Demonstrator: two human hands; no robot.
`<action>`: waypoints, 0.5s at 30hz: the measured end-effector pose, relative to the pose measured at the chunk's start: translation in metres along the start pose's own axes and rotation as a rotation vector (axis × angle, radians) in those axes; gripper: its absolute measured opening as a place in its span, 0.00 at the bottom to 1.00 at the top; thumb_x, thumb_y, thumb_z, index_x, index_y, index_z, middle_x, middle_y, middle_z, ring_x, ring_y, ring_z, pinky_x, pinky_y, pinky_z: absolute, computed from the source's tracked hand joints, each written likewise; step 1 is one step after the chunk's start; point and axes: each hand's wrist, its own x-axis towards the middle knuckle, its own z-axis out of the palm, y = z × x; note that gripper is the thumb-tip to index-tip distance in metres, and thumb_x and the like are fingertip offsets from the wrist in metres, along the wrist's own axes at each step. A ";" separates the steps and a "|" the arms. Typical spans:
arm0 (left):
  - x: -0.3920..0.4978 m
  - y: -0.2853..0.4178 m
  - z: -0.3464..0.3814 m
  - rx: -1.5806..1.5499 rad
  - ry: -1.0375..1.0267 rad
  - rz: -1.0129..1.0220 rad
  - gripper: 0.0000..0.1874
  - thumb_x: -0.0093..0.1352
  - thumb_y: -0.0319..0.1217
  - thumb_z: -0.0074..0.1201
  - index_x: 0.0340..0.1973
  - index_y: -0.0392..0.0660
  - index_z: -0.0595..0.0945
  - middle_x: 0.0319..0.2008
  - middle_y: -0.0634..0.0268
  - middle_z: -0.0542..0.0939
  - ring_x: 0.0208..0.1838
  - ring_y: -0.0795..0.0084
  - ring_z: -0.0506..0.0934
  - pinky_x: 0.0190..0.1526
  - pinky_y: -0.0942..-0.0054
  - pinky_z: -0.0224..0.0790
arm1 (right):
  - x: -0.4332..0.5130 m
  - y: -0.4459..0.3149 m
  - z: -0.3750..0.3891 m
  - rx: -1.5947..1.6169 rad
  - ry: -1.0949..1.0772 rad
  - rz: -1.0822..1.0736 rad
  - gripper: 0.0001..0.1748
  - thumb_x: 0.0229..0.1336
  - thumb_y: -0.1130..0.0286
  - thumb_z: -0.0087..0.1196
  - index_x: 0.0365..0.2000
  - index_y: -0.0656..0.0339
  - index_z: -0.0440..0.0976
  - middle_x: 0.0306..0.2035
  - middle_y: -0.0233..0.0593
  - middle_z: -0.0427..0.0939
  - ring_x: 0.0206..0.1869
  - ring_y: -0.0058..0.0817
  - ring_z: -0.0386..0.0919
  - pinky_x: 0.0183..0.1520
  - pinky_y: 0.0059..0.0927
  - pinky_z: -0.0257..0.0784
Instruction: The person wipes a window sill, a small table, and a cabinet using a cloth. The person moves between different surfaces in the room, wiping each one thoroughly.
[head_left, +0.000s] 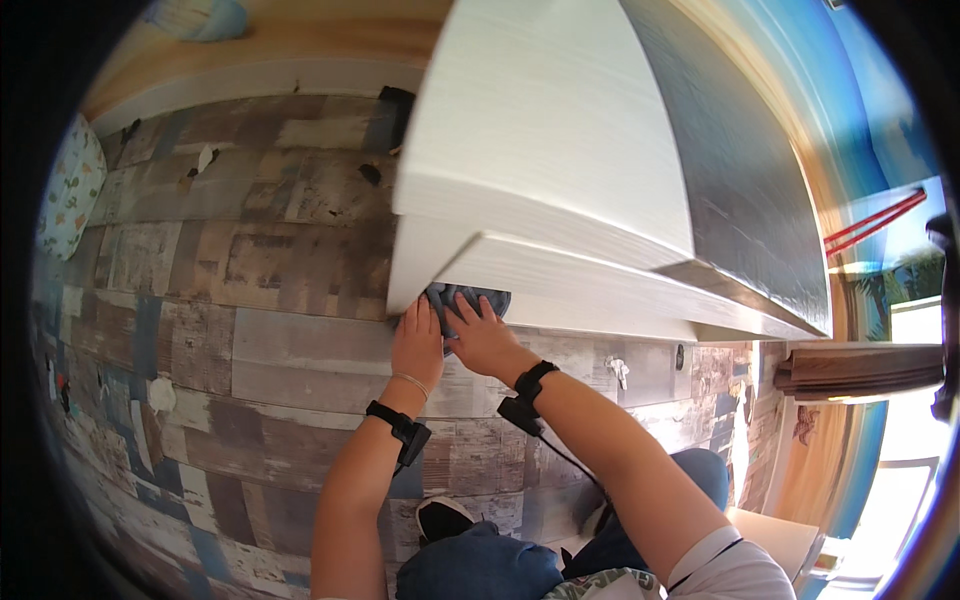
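A dark blue-grey cloth lies bunched at the lower left corner of a white wooden furniture piece. Part of it is covered by a white panel on the near side of that piece. My left hand rests at the cloth's left side, its fingers straight and close together. To its right, my right hand lies on the cloth with fingers spread. Whether the left fingertips pinch any fabric is hidden. Each wrist wears a black strapped device, and a thin bracelet circles the left wrist.
Patchwork wood-look flooring bears scattered scraps, including a white one. A patterned fabric item stands at the far left. A grey-topped surface adjoins the white furniture. One dark shoe shows below my hands.
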 end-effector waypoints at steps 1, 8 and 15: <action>0.001 0.005 0.000 0.024 -0.014 0.068 0.28 0.72 0.34 0.53 0.66 0.35 0.70 0.73 0.51 0.61 0.78 0.52 0.53 0.73 0.56 0.54 | -0.008 0.008 -0.005 -0.006 -0.057 0.037 0.34 0.71 0.52 0.45 0.71 0.54 0.57 0.75 0.56 0.51 0.70 0.73 0.55 0.70 0.63 0.59; 0.034 0.068 -0.018 0.136 -0.364 0.312 0.32 0.73 0.33 0.48 0.72 0.43 0.62 0.77 0.54 0.54 0.79 0.51 0.51 0.74 0.55 0.52 | -0.070 0.096 -0.035 -0.198 -0.429 0.244 0.36 0.70 0.45 0.42 0.73 0.42 0.54 0.76 0.47 0.51 0.71 0.58 0.60 0.69 0.58 0.60; 0.094 0.159 -0.041 0.265 -0.785 0.347 0.38 0.71 0.29 0.45 0.77 0.46 0.53 0.80 0.54 0.43 0.81 0.49 0.45 0.76 0.57 0.48 | -0.129 0.201 -0.012 -0.138 -0.129 0.128 0.34 0.66 0.47 0.48 0.67 0.52 0.63 0.69 0.45 0.65 0.68 0.44 0.68 0.68 0.48 0.66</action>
